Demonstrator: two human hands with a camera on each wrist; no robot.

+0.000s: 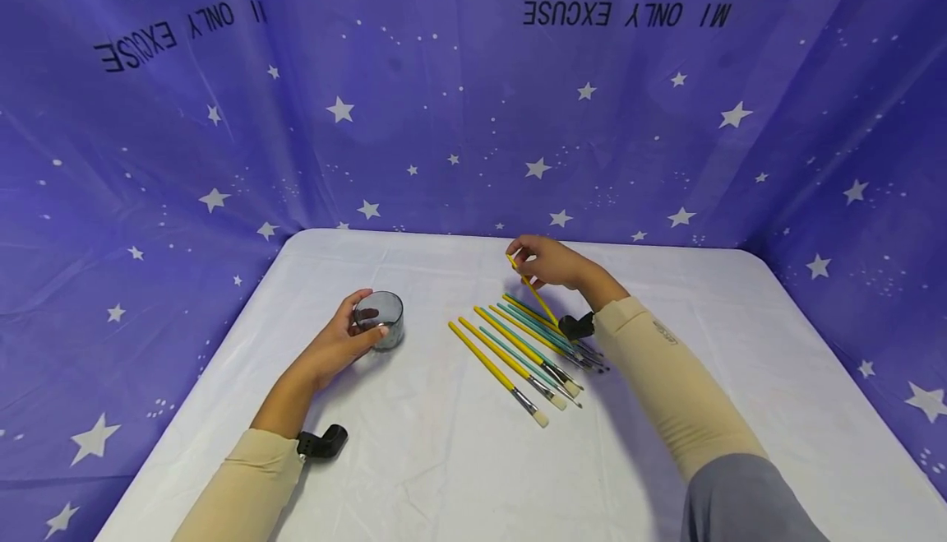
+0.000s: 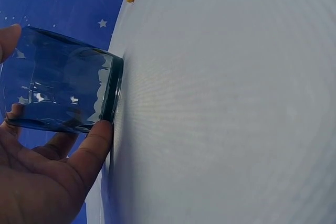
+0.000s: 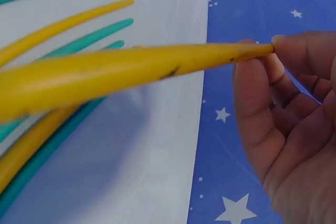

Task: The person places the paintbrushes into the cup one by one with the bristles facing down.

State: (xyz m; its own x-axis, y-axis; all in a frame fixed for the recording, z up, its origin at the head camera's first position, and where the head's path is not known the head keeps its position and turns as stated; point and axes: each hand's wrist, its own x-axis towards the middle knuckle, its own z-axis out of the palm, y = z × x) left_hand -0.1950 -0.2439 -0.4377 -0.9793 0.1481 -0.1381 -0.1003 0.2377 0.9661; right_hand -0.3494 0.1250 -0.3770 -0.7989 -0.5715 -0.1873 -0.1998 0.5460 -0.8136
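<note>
My left hand (image 1: pixel 346 343) grips a clear, bluish-grey drinking glass (image 1: pixel 390 330) from its left side, fingers and thumb round its wall. In the left wrist view the glass (image 2: pixel 63 85) has its base close to the white tabletop. With thumb and fingertips my right hand (image 1: pixel 549 262) pinches the tip of a yellow paintbrush (image 1: pixel 538 295) by its handle end. That brush slants down toward the right wrist, and its bristle end is hidden. The yellow handle (image 3: pixel 131 72) crosses the right wrist view. Below lie several yellow and teal paintbrushes (image 1: pixel 503 349), bristles toward the lower right.
A white cloth covers the table (image 1: pixel 414 460). Behind it and at both sides hangs a purple-blue curtain (image 1: pixel 459 114) with white stars and printed words. Black wrist cameras sit on both forearms, the right camera (image 1: pixel 575 326) overlapping the brushes in the head view.
</note>
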